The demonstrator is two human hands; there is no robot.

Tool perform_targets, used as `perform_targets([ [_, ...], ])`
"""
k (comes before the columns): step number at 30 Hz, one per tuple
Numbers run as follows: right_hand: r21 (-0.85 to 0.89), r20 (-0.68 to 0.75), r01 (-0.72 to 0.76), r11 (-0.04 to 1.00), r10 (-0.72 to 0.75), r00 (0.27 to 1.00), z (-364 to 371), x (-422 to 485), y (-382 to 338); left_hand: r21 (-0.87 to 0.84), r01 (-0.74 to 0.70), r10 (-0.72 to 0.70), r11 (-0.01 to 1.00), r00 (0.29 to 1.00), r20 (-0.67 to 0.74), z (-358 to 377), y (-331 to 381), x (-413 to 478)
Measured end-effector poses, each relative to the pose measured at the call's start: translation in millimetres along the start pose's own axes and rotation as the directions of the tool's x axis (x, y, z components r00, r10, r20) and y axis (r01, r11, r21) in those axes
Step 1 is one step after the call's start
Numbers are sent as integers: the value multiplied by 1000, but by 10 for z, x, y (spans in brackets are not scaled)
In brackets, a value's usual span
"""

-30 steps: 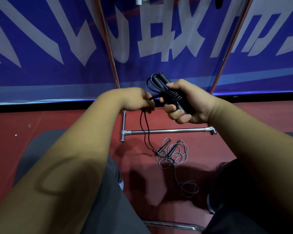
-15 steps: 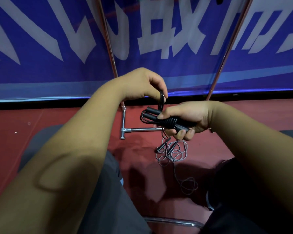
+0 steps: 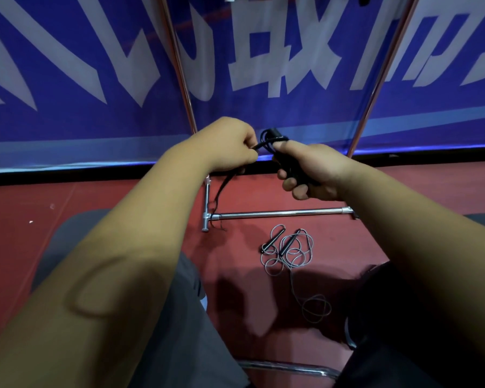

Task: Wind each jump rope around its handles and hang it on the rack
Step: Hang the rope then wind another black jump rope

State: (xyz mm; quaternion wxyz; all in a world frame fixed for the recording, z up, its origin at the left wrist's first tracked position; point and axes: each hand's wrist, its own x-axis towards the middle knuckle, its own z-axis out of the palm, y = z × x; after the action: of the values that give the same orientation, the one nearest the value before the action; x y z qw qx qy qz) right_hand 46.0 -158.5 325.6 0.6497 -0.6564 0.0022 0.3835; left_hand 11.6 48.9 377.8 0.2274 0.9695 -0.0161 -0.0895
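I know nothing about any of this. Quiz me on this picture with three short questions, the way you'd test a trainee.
1. True or false: the grey jump rope lies loose on the red floor.
2. What does the right hand grip? A the black handles; B the grey jump rope; C nothing.
3. Which hand pinches the black cord beside the handles?

Key: 1 true; 2 A; 3 the left hand.
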Motion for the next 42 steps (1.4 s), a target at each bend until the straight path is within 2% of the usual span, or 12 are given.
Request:
perform_targets([
  [3, 40, 22, 38, 998, -39, 999, 39, -14, -11, -140, 95, -77, 986, 988, 131, 118, 15, 19],
  [8, 123, -2, 43, 992, -43, 999, 15, -18, -31, -369, 77, -21, 926, 988, 151, 44, -2, -4],
  [10, 132, 8, 32, 991, -34, 999, 6, -20, -31, -338, 64, -18, 939, 990, 137, -3, -33, -17],
  [14, 125, 35, 8, 992, -13, 999, 6, -29, -42, -163, 20, -7, 986, 997, 82, -10, -79, 7],
  [19, 142, 79, 6, 990, -17, 997, 17, -51, -73, -110, -11, 34, 994, 978, 207, -26, -142, 40],
  [25, 84, 189, -46, 995, 29, 982, 7, -112, -109, 16, 33, -34, 999, 994, 100, 81, -218, 111],
  [27, 59, 270, -73, 996, 55, 961, 14, -132, -110, 50, 34, -41, 998, 989, 143, 102, -217, 108],
  [30, 15, 420, -129, 992, 111, 901, 16, -176, -100, 2, 39, -39, 999, 984, 177, 123, -218, 120],
  [33, -57, 533, -188, 981, 189, 825, 14, -230, -81, -20, -34, 37, 999, 981, 192, 94, -207, 100],
  [38, -260, 668, -268, 928, 373, 644, 36, -268, 1, -328, -84, 142, 941, 977, 158, 32, -87, 8],
  [40, -303, 672, -267, 915, 404, 620, 50, -243, 37, -396, -122, 176, 910, 979, 105, 1, -40, -18],
  [42, -263, 640, -304, 916, 401, 655, 41, -201, 69, -393, -166, 196, 904, 980, 36, -36, 3, -31],
])
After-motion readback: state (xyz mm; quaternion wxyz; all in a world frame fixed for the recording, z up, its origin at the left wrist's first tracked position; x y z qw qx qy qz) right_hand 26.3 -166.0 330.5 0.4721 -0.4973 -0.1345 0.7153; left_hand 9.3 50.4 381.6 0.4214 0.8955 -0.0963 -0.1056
